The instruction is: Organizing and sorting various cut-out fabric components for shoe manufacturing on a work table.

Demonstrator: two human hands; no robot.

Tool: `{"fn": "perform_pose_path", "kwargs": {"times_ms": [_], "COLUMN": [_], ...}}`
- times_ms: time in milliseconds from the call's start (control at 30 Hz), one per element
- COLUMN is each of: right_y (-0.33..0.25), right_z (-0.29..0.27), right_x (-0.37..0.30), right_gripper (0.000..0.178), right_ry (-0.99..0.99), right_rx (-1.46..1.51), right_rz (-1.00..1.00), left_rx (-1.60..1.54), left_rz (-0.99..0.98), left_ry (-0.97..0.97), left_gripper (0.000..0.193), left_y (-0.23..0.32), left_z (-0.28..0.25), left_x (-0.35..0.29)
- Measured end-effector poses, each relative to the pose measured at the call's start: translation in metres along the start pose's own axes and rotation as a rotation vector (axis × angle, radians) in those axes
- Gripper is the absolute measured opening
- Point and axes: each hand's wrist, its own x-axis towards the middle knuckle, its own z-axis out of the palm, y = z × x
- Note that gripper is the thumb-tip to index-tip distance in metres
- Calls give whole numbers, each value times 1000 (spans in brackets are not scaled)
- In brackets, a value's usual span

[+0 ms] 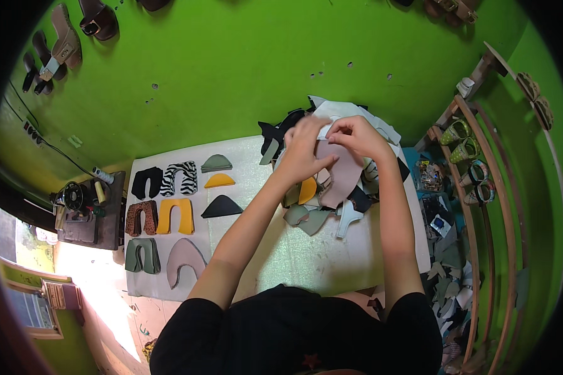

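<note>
At the far right of the bench, over a heap of cut shoe-upper pieces, both hands are working on one pale pink piece. The step in hand seems to be sorting: a piece is being lifted off the heap and looked over. The left hand is curling over the piece's upper left edge, fingers bent and pressed onto it. The right hand is pinching its top edge, thumb and fingers closed on the material. Each grip is closed down on the pink piece, not spread.

On the bench's left half, sorted pieces are lying in rows, apart from one another: black, zebra, leopard, yellow, green, another pink one. The next move likely calls for freeing the held piece from its neighbours and matching it to the laid-out shapes.
</note>
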Motion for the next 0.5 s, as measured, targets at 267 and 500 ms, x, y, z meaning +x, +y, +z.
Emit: {"fn": "perform_pose_path", "kwargs": {"times_ms": [267,500], "right_y": [76,183], "right_z": [-19,-40], "right_x": [28,24], "right_gripper": [20,37], "right_ry": [447,635], "right_rx": [115,-519], "right_rz": [260,495], "left_rx": [-627,-899], "left_rz": [-641,-860], "left_ry": [-340,-99], "left_gripper": [32,26], "left_y": [-36,-46], "left_z": [26,37], "left_x": [-29,-45]}}
